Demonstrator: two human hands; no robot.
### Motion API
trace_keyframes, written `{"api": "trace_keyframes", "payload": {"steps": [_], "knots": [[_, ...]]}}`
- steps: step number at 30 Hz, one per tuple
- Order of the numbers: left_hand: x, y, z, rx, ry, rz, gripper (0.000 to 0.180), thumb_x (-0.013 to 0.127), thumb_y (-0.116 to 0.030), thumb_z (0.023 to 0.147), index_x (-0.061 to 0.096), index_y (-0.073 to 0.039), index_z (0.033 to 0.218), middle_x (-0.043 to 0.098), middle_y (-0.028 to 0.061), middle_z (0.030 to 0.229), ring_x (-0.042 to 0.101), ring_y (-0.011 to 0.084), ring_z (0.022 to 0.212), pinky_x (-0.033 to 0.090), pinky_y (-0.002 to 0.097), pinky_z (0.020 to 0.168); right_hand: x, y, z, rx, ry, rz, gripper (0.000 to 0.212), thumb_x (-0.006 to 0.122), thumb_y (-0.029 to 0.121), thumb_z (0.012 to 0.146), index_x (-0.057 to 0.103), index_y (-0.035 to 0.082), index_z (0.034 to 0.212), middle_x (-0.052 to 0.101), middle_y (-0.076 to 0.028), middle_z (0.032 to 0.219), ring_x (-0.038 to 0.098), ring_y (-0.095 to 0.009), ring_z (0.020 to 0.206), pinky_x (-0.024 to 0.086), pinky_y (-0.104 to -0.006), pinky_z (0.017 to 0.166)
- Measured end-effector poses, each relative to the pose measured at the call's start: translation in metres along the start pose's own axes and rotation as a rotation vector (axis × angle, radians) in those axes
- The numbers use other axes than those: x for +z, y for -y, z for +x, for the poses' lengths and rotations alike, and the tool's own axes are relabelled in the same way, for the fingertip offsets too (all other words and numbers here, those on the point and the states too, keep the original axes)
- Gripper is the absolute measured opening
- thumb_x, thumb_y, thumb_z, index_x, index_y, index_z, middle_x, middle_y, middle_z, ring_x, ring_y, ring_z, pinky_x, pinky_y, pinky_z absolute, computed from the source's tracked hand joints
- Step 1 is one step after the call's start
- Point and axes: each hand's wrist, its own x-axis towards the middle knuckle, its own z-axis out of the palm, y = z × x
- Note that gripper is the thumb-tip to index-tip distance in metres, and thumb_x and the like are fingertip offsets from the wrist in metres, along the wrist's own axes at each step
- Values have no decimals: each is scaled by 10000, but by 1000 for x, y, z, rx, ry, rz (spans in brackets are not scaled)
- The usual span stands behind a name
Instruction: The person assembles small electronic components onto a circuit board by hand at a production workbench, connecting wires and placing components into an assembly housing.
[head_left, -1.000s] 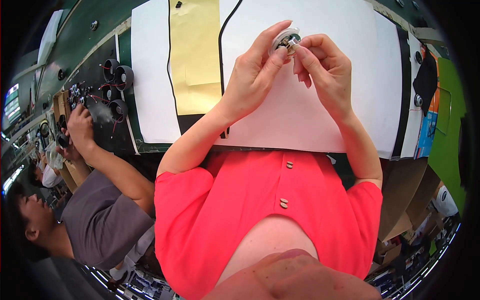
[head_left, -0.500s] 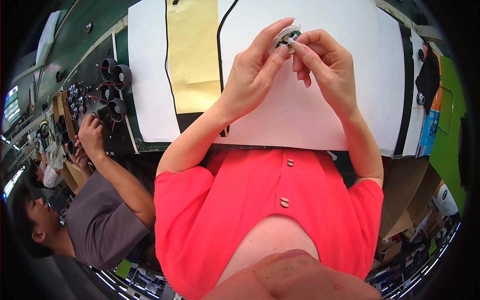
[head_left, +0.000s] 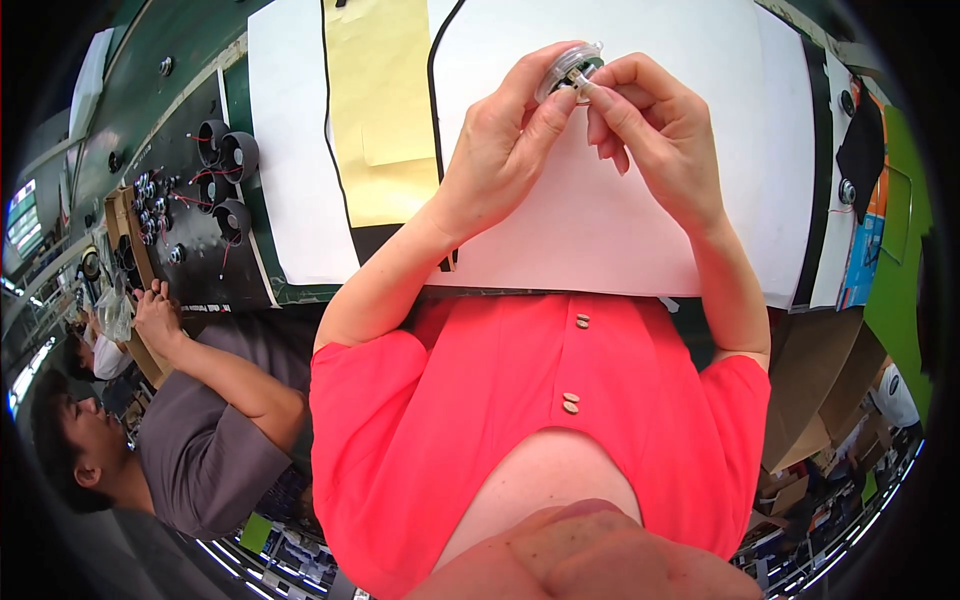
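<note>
At left, 4 dark-grey cylindrical housings with red wires (head_left: 241, 160) sit clustered on the desk (head_left: 205, 42). The left hand (head_left: 513, 132), partly closed, grips a round, clear-rimmed electronic part (head_left: 562, 64) above the white paper sheet (head_left: 570, 225), apparently to steady it. The right hand (head_left: 660, 128) pinches a small, pale piece (head_left: 583, 82) at its face, presumably for fine control.

The disc (head_left: 567, 66) is clear around the rim, dark inside with a pale silvery piece. Plain white sheet (head_left: 600, 220); plain yellow paper (head_left: 385, 100), lined black down both long sides. Dark green counter (head_left: 190, 75); black mat (head_left: 240, 285) with pale printing. Dark grey cups (head_left: 248, 155), red wires (head_left: 190, 201). Solid coral-red shirt (head_left: 470, 370), brown buttons (head_left: 571, 403). Blue-and-orange packet (head_left: 863, 260), bright green panel (head_left: 895, 310).
</note>
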Motion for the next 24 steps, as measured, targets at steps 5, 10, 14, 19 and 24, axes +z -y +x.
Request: {"api": "trace_keyframes", "payload": {"steps": [5,10,14,19,24], "knots": [[1,-2,0,61,-30,62,353,554,-144,1069,538,-84,1416,721,104,977,668,166,809,540,294,754,1,4,-1,42,2,12,110,588,98,1041,624,7,988,643,-20,699,599,-62,602,431,-200,477],[1,-7,1,118,-45,129,360,560,-106,1058,538,-81,1416,726,131,1032,719,214,890,561,321,796,0,6,-1,74,-4,39,128,592,110,1042,622,6,974,644,-25,694,604,-66,595,430,-202,467],[3,-7,-1,51,-32,117,371,556,-92,1057,525,-74,1427,727,148,1080,737,257,967,572,349,837,1,5,-1,93,3,69,128,586,104,1043,612,2,970,650,-35,695,613,-73,594,432,-205,461],[8,-5,0,134,-66,114,375,559,-85,1056,522,-71,1429,723,161,1096,739,269,990,575,361,853,0,5,-2,72,9,77,120,584,94,1040,604,-2,973,655,-43,703,621,-82,600,437,-206,463],[4,-6,0,76,-15,155,367,559,-89,1060,523,-60,1424,718,143,1008,731,232,891,578,344,804,0,3,-2,75,5,116,113,577,71,1038,594,-5,955,660,-55,726,627,-87,620,458,-207,478]]}}
